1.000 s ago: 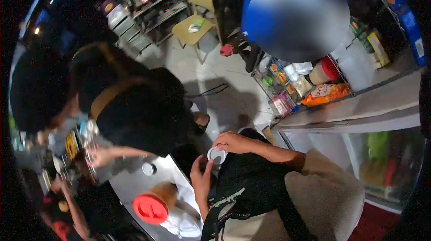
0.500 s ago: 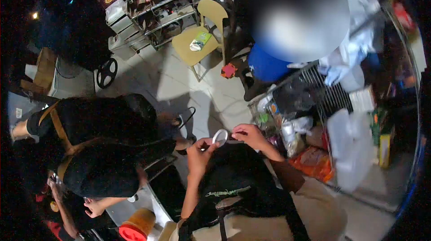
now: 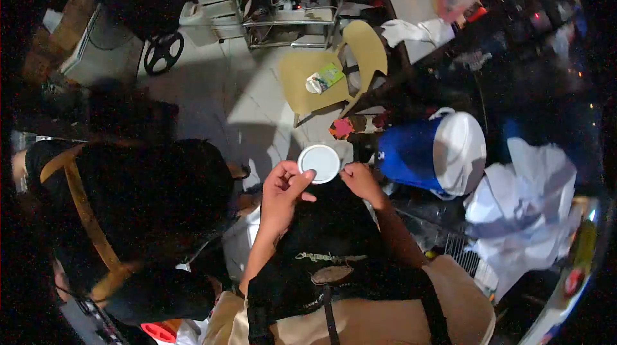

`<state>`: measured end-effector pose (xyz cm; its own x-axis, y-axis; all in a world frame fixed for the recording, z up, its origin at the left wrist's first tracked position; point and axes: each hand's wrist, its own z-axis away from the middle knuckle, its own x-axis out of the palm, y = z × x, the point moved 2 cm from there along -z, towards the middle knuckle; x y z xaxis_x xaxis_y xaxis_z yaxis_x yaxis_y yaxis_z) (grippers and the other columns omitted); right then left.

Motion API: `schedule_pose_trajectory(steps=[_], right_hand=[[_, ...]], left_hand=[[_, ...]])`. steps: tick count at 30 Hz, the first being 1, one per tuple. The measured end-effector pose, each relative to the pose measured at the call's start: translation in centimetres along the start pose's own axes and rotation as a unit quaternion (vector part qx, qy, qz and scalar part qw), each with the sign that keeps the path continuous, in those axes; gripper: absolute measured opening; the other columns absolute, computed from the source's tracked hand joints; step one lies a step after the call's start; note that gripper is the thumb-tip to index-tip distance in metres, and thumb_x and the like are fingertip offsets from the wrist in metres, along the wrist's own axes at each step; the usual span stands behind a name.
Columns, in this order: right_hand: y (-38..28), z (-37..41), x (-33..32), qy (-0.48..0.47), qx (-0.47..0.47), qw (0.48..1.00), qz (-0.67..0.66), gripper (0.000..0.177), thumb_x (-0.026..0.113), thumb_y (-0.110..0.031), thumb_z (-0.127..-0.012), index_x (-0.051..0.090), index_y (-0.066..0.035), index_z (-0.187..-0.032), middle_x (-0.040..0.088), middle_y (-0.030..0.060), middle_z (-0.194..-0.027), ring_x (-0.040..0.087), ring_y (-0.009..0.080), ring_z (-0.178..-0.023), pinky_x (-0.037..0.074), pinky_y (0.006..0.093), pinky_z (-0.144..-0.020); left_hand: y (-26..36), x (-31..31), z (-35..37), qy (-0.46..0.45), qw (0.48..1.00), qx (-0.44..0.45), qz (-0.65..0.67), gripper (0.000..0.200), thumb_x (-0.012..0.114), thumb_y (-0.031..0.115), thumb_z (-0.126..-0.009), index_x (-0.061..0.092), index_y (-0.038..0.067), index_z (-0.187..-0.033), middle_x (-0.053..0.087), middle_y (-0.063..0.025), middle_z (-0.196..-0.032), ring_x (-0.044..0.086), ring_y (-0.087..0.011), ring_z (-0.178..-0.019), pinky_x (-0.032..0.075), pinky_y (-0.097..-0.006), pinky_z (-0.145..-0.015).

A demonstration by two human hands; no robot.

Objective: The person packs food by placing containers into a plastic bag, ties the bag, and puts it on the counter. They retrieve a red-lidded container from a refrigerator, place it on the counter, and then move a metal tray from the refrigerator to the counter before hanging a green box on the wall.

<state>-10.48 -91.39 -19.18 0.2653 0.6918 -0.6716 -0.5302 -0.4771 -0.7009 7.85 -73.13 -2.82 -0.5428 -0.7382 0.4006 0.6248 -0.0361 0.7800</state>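
Note:
My left hand (image 3: 283, 185) grips a round white lid (image 3: 321, 160) in front of my black apron (image 3: 334, 229). Its thumb presses on the flat face, which is turned up towards me. Just right of the lid is my right hand (image 3: 361, 181), its fingers curled in and pressed together close to the rim. Whether those fingertips touch the rim or pinch something small is hidden.
To my left stands a person in black with brown straps (image 3: 90, 216). A yellow chair (image 3: 308, 97) holds a green packet (image 3: 329, 78). On my right are a blue drum with a white lid (image 3: 408, 155) and white plastic bags (image 3: 524, 207). A metal shelf rack (image 3: 289, 20) stands ahead.
The white lid has turned from nearly edge-on to facing me, still in my left hand. My right hand has curled in further. The view has swung to the right.

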Motion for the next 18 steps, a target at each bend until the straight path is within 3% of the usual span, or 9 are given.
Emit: schedule_pose_trajectory(steps=[4, 5, 6, 8, 11, 13, 15, 17, 18], right_hand=[[3.3, -7.2, 0.5, -0.019, -0.088, 0.996, -0.022, 0.035, 0.072, -0.024, -0.092, 0.058, 0.003, -0.075, 0.060, 0.0261, -0.072, 0.058, 0.0443, -0.063, 0.045, 0.0512, -0.061], [3.1, -9.5, -0.5, -0.072, -0.034, 0.997, 0.012, 0.023, 0.071, -0.016, -0.089, 0.064, 0.004, -0.083, 0.062, 0.0261, -0.078, 0.063, 0.0435, -0.070, 0.047, 0.0457, -0.061], [3.3, -12.1, -1.1, -0.094, -0.020, 0.994, 0.056, 0.023, 0.071, -0.018, -0.091, 0.067, 0.004, -0.085, 0.064, 0.0246, -0.077, 0.065, 0.0426, -0.070, 0.049, 0.0446, -0.063], [8.0, -17.6, 0.5, 0.009, -0.081, 0.997, -0.010, 0.023, 0.072, -0.021, -0.091, 0.070, 0.002, -0.089, 0.067, 0.0222, -0.077, 0.067, 0.0378, -0.068, 0.051, 0.0435, -0.065], [14.7, -27.1, 1.3, -0.078, -0.062, 0.995, 0.009, 0.023, 0.076, -0.023, -0.087, 0.072, -0.001, -0.091, 0.070, 0.0158, -0.076, 0.069, 0.0306, -0.069, 0.053, 0.0406, -0.060], [20.7, -33.6, 2.2, -0.219, 0.105, 0.970, -0.006, 0.024, 0.078, -0.026, -0.084, 0.073, -0.003, -0.091, 0.070, 0.0131, -0.077, 0.071, 0.0274, -0.072, 0.056, 0.0403, -0.057], [21.4, -40.1, 1.3, -0.283, 0.278, 0.915, -0.071, 0.025, 0.079, -0.027, -0.081, 0.072, -0.006, -0.094, 0.070, 0.0109, -0.080, 0.071, 0.0252, -0.075, 0.058, 0.0404, -0.053], [24.8, -45.7, 1.5, -0.285, 0.249, 0.925, 0.028, 0.033, 0.080, -0.024, -0.078, 0.070, -0.006, -0.105, 0.070, 0.0136, -0.093, 0.070, 0.0303, -0.086, 0.058, 0.0458, -0.065], [26.9, -48.3, 2.3, -0.246, 0.176, 0.945, 0.123, 0.039, 0.081, -0.023, -0.077, 0.069, -0.007, -0.110, 0.070, 0.0149, -0.099, 0.070, 0.0328, -0.092, 0.059, 0.0484, -0.071]], left_hand=[[3.7, 1.4, -3.5, 0.032, 0.999, 0.036, 0.011, 0.016, 0.073, 0.005, -0.095, 0.060, 0.007, -0.105, 0.055, 0.0042, -0.087, 0.055, -0.0039, -0.075, 0.061, -0.0271, -0.062], [4.2, 1.2, -4.7, 0.058, 0.997, 0.045, 0.017, 0.016, 0.073, 0.005, -0.095, 0.060, 0.007, -0.105, 0.056, 0.0036, -0.088, 0.056, -0.0043, -0.077, 0.061, -0.0273, -0.062], [4.6, 0.9, -6.0, 0.085, 0.995, 0.055, 0.024, 0.016, 0.073, 0.005, -0.095, 0.061, 0.006, -0.105, 0.057, 0.0029, -0.089, 0.057, -0.0047, -0.078, 0.061, -0.0274, -0.062], [3.9, -0.1, -9.0, 0.166, 0.984, 0.046, 0.041, 0.018, 0.073, 0.005, -0.095, 0.061, 0.006, -0.108, 0.060, 0.0001, -0.095, 0.062, -0.0079, -0.085, 0.060, -0.0271, -0.060], [4.1, 0.2, -12.8, 0.255, 0.965, 0.051, 0.044, 0.016, 0.073, 0.006, -0.096, 0.061, 0.006, -0.106, 0.061, -0.0005, -0.096, 0.062, -0.0088, -0.083, 0.058, -0.0266, -0.060], [4.4, 0.8, -15.5, 0.312, 0.949, 0.037, 0.023, 0.014, 0.072, 0.007, -0.097, 0.060, 0.006, -0.104, 0.062, -0.0009, -0.096, 0.064, -0.0100, -0.083, 0.057, -0.0259, -0.059], [4.5, 1.7, -18.5, 0.352, 0.934, 0.013, 0.050, 0.016, 0.073, 0.005, -0.095, 0.060, 0.005, -0.104, 0.060, -0.0010, -0.098, 0.064, -0.0103, -0.084, 0.059, -0.0271, -0.061], [4.7, 3.2, -20.3, 0.381, 0.921, -0.037, 0.071, 0.018, 0.073, 0.002, -0.094, 0.059, 0.003, -0.104, 0.060, -0.0022, -0.100, 0.065, -0.0117, -0.086, 0.059, -0.0283, -0.062], [4.4, 3.3, -20.9, 0.391, 0.918, -0.062, 0.035, 0.020, 0.074, 0.001, -0.093, 0.059, 0.001, -0.106, 0.061, -0.0030, -0.101, 0.065, -0.0122, -0.085, 0.059, -0.0285, -0.063]])
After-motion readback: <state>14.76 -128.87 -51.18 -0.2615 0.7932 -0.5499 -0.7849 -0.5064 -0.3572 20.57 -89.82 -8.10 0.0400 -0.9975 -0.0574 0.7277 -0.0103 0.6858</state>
